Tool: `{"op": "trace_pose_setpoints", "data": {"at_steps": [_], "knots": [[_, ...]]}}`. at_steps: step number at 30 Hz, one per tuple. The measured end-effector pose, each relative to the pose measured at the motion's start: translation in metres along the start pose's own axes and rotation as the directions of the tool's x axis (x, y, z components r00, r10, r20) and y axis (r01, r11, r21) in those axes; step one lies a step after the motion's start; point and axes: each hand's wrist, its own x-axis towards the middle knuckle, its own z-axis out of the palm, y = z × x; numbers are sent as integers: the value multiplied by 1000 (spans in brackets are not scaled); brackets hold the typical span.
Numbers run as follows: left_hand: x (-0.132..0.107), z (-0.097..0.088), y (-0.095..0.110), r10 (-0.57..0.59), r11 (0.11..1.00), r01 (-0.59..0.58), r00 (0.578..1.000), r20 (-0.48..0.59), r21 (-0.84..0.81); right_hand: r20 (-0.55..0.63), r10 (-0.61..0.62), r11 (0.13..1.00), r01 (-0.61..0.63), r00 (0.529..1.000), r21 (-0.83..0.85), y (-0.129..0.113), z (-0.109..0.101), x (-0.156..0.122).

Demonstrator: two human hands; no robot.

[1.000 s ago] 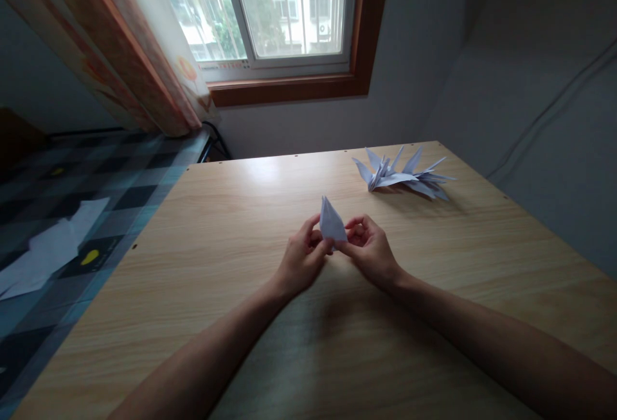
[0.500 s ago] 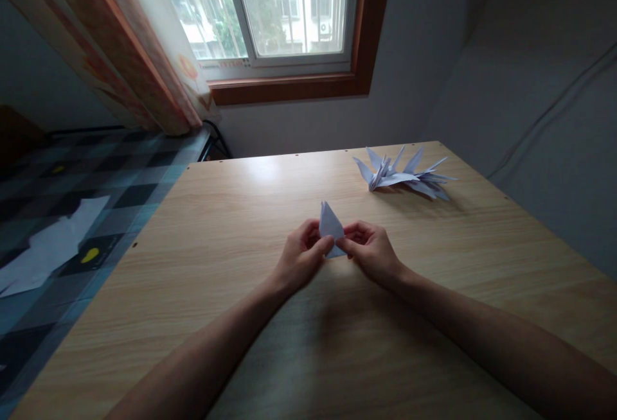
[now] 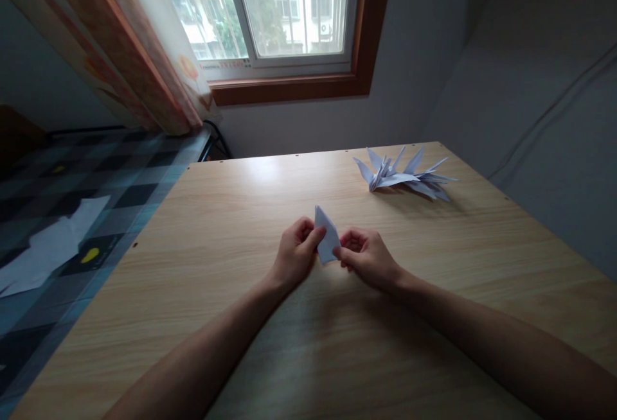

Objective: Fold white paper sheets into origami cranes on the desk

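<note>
A small folded piece of white paper (image 3: 327,237), pointed at its top, is held just above the wooden table (image 3: 216,227) near its middle. My left hand (image 3: 295,255) pinches its left edge with thumb and fingers closed. My right hand (image 3: 365,256) pinches its lower right edge, fingers curled. The paper's point leans to the left.
A pile of several folded white paper cranes (image 3: 402,175) lies at the table's far right. To the left is a checked bed cover (image 3: 58,214) with loose white paper sheets (image 3: 48,246). A curtain (image 3: 144,60) and a window (image 3: 284,15) are behind, with a grey wall on the right.
Both hands have shifted slightly toward me and lowered. The folded paper has tipped from upright to leaning left and sits lower between the fingers.
</note>
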Motion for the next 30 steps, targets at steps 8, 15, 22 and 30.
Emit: {"op": "trace_pose_setpoints", "data": {"at_steps": [8, 15, 22, 30], "knots": [[-7, 6, 10, 101, 964, -101, 995, 12, 244, -208, -84, 991, 60, 975, -122, 5, 0, -3], [-8, 1, 8, 47, 974, -78, 988, 148, 213, -64, -308, 941, 294, 949, -167, 4, 4, -4], [-8, 2, 4, -32, 999, 28, 980, 196, 26, -18, -277, 952, 272, 961, -139, 1, 3, -2], [-5, 3, 9, -37, 999, 34, 997, 69, 37, -182, -178, 982, 162, 967, -99, 8, -1, 2]]}}
